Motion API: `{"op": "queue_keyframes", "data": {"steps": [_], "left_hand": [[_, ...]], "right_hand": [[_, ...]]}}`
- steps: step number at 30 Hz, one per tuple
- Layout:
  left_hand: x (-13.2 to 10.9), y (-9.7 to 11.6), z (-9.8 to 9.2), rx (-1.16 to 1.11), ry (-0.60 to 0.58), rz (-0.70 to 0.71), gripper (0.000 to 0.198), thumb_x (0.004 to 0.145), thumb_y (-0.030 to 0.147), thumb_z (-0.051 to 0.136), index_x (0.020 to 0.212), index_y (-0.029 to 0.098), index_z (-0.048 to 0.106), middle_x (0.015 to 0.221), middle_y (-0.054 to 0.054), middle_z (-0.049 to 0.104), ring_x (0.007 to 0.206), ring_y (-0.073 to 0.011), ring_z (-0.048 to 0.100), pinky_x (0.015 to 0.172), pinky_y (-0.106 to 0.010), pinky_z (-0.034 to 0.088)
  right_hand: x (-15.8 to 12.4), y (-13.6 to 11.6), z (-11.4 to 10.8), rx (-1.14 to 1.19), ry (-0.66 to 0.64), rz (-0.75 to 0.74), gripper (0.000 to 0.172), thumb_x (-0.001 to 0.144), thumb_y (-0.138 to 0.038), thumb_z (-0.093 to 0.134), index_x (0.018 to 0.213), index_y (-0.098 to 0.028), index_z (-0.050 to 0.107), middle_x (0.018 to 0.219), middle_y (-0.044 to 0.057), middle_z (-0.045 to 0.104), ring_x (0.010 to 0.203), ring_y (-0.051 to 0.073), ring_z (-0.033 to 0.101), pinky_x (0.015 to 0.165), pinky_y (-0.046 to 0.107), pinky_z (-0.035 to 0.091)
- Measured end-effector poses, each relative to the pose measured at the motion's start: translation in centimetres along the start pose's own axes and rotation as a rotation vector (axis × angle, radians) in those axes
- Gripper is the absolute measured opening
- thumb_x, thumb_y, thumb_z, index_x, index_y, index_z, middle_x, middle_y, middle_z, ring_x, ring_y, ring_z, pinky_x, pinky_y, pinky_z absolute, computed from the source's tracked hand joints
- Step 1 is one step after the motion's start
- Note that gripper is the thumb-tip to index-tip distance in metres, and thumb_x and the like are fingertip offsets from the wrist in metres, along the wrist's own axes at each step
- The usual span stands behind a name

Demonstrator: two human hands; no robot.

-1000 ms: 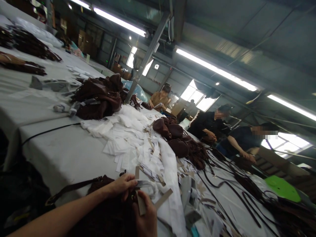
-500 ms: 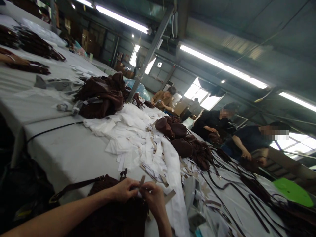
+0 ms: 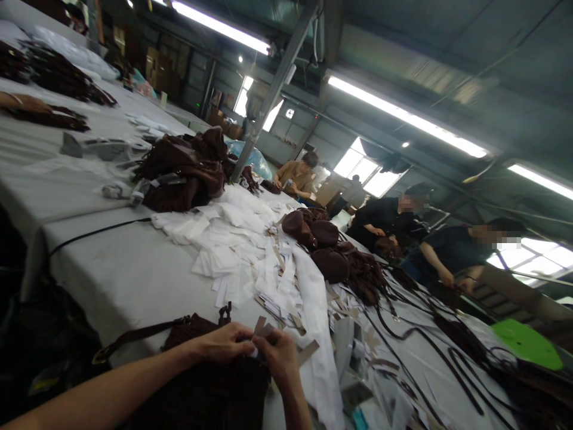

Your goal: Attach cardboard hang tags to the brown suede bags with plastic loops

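A dark brown bag (image 3: pixel 224 388) lies at the table's near edge, its strap (image 3: pixel 138 335) trailing left with a buckle at the end. Over its upper edge my left hand (image 3: pixel 228 343) and my right hand (image 3: pixel 280 352) meet, fingers pinched close together. Between them a short grey-brown strip (image 3: pixel 259 325) sticks up, and the fingertips of both hands close on it. A small white bit shows just under the fingers; what it belongs to is hidden. Right beside my right hand lies another grey-brown strip (image 3: pixel 308 352).
White paper strips (image 3: pixel 242 257) are heaped mid-table. Brown bags (image 3: pixel 188 173) are piled at the back left, more brown pieces (image 3: pixel 329 263) at right. A grey tape dispenser (image 3: pixel 351 352), long straps (image 3: pixel 416 334) and a green stool top (image 3: pixel 526 345) lie rightward. Other people work across the table.
My fingers have shifted slightly on the strip, and a second end now shows between them. The bag stays in place. Across the table, one person's hands have moved a little.
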State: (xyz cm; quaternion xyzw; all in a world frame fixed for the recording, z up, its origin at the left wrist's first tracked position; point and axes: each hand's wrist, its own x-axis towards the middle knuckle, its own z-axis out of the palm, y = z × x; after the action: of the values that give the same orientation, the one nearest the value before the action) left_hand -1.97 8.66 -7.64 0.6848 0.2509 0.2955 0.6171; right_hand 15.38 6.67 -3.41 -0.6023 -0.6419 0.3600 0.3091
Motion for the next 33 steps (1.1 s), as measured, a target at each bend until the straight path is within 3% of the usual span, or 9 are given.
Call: {"op": "queue_keyframes", "data": {"steps": [8,10,11,14,16,20,25,29,33], "left_hand": [[-0.1,0.3,0.2,0.048,-0.011,0.054,0.023,0.081,0.030,0.050,0.089,0.016,0.067,0.071,0.003,0.054,0.064,-0.0124,0.045,0.061,-0.021,0.036],[0.0,0.1,0.1,0.044,-0.021,0.058,0.023,0.081,0.031,0.050,0.088,0.016,0.067,0.071,0.003,0.054,0.065,-0.0126,0.045,0.061,-0.021,0.035],[0.0,0.0,0.1,0.041,-0.027,0.058,0.023,0.082,0.031,0.050,0.087,0.016,0.067,0.070,0.003,0.053,0.064,-0.0124,0.045,0.061,-0.021,0.035],[0.0,-0.3,0.0,0.044,-0.050,0.059,0.025,0.083,0.035,0.051,0.087,0.015,0.066,0.069,0.003,0.053,0.063,-0.0124,0.044,0.058,-0.020,0.034],[-0.1,-0.3,0.0,0.064,-0.057,0.066,0.025,0.083,0.035,0.050,0.087,0.016,0.066,0.071,0.002,0.054,0.064,-0.0128,0.045,0.059,-0.021,0.035],[-0.2,-0.4,-0.1,0.123,-0.058,0.096,0.021,0.083,0.030,0.051,0.087,0.016,0.066,0.073,0.002,0.057,0.067,-0.0143,0.049,0.064,-0.022,0.038],[-0.2,-0.8,-0.4,0.174,-0.068,0.101,0.021,0.082,0.030,0.053,0.090,0.017,0.067,0.076,0.001,0.062,0.068,-0.0162,0.053,0.064,-0.022,0.041],[-0.1,-1.4,-0.5,0.183,-0.049,0.096,0.021,0.080,0.033,0.055,0.088,0.018,0.067,0.075,0.000,0.064,0.069,-0.0178,0.055,0.067,-0.024,0.043],[-0.1,-2.0,-0.3,0.192,-0.034,0.105,0.020,0.079,0.032,0.056,0.087,0.018,0.068,0.076,0.000,0.067,0.069,-0.0192,0.057,0.067,-0.025,0.044]], "right_hand": [[-0.1,-0.5,-0.5,-0.038,-0.066,-0.038,0.013,0.071,-0.024,0.059,0.064,-0.015,0.065,0.059,-0.002,0.062,0.059,0.013,0.055,0.054,0.022,0.038],[0.1,-0.5,-0.9,-0.053,-0.086,-0.048,0.009,0.070,-0.021,0.059,0.071,-0.016,0.065,0.059,-0.003,0.062,0.059,0.013,0.055,0.054,0.021,0.037],[0.2,-0.5,-1.2,-0.053,-0.098,-0.043,0.014,0.069,-0.019,0.059,0.081,-0.016,0.066,0.059,-0.004,0.061,0.057,0.012,0.054,0.053,0.021,0.037],[0.7,-0.6,-1.9,-0.026,-0.166,0.000,0.050,0.066,-0.014,0.058,0.115,-0.019,0.055,0.058,-0.008,0.059,0.051,0.010,0.051,0.049,0.019,0.036],[1.1,-1.0,-2.3,-0.046,-0.251,0.006,0.055,0.065,-0.012,0.058,0.119,-0.018,0.052,0.062,-0.007,0.060,0.054,0.010,0.052,0.050,0.018,0.037],[2.5,-2.4,-2.8,-0.287,-0.405,-0.043,0.037,0.062,-0.012,0.060,0.098,-0.016,0.067,0.065,-0.004,0.062,0.056,0.009,0.053,0.050,0.017,0.038],[4.1,-3.5,-2.7,-0.438,-0.452,-0.027,0.049,0.052,-0.015,0.072,0.101,-0.021,0.071,0.050,-0.008,0.058,0.045,0.009,0.048,0.040,0.017,0.031],[4.8,-4.1,-2.3,-0.598,-0.470,-0.059,0.010,0.049,-0.019,0.074,0.059,-0.022,0.073,0.039,-0.008,0.050,0.038,0.008,0.044,0.039,0.019,0.028],[4.7,-4.3,-1.0,-0.761,-0.447,-0.108,0.009,0.045,-0.020,0.077,0.047,-0.021,0.068,0.034,-0.006,0.046,0.036,0.009,0.041,0.040,0.023,0.025]]}}
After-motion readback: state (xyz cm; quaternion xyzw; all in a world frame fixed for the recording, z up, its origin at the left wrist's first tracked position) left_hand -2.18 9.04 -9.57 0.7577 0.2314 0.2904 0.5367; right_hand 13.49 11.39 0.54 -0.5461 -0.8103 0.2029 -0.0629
